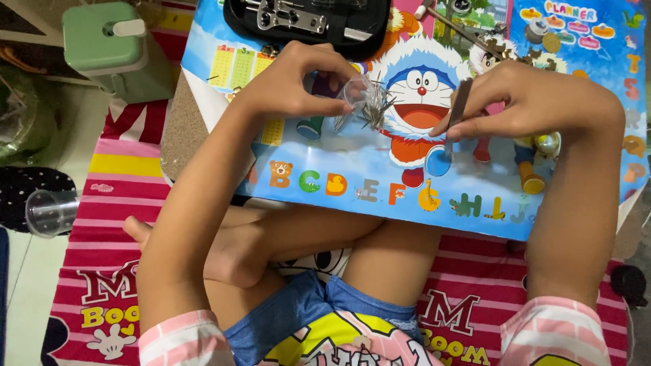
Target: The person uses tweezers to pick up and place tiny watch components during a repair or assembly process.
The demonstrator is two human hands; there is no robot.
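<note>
Seen at lower frame: crossed bare legs on a striped red mat (pixel 112 203). Above them, a colourful cartoon board (pixel 380 179) across the lap. At centre right, right hand (pixel 525 102) pinched on thin metal tweezers (pixel 460 103), long axis nearly upright, tip pointing down-left. At centre left, left hand (pixel 298 78) clasping a small clear bag (pixel 358 91) of thin metal pins (pixel 375 108), points fanning down and right. Farther up, a black tool case (pixel 308 17); at upper left, a green box (pixel 115 47).
</note>
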